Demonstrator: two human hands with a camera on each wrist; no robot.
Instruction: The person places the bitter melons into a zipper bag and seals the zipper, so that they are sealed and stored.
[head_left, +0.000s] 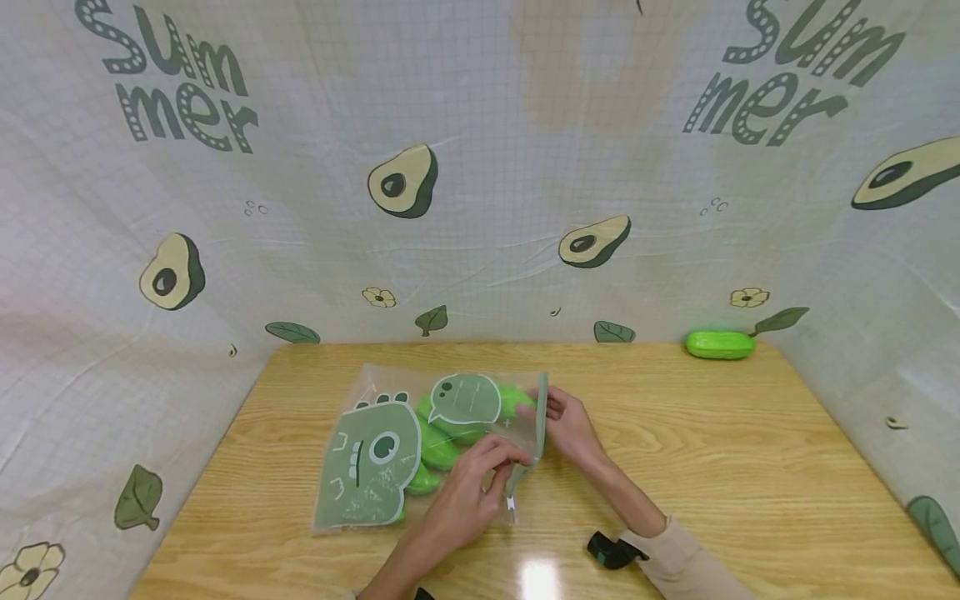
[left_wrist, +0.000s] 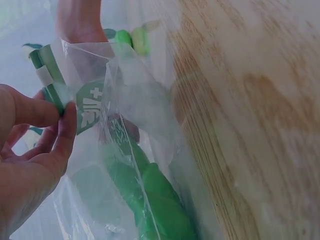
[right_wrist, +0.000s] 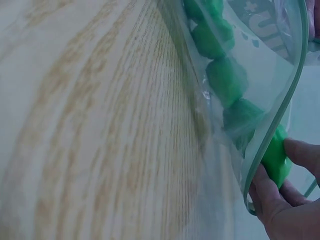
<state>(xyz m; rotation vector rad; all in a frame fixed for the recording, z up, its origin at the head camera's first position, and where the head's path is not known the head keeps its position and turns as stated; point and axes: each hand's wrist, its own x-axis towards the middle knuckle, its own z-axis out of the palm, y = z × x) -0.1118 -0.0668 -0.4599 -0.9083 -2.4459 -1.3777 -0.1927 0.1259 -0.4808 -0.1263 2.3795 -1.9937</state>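
Observation:
A clear zip bag (head_left: 348,504) with green cartoon prints lies on the table, its mouth facing right. Inside are several bright green toy vegetables (head_left: 438,450), partly covered by the prints. My left hand (head_left: 468,492) pinches the near side of the mouth, thumb and finger on the green zip strip (left_wrist: 53,92), just past the white slider (left_wrist: 44,76). At the far side of the mouth is my right hand (head_left: 573,429). Its thumb and fingers grip a green toy vegetable (right_wrist: 276,156) right at the zip edge, fingertips partly behind the plastic.
One more green toy vegetable (head_left: 720,344) lies at the table's back right corner. A black strap piece (head_left: 611,550) sits at my right wrist, by the sleeve (head_left: 675,554). Cloth printed with avocados (head_left: 405,179) walls the wooden table (head_left: 712,467) at the back and sides.

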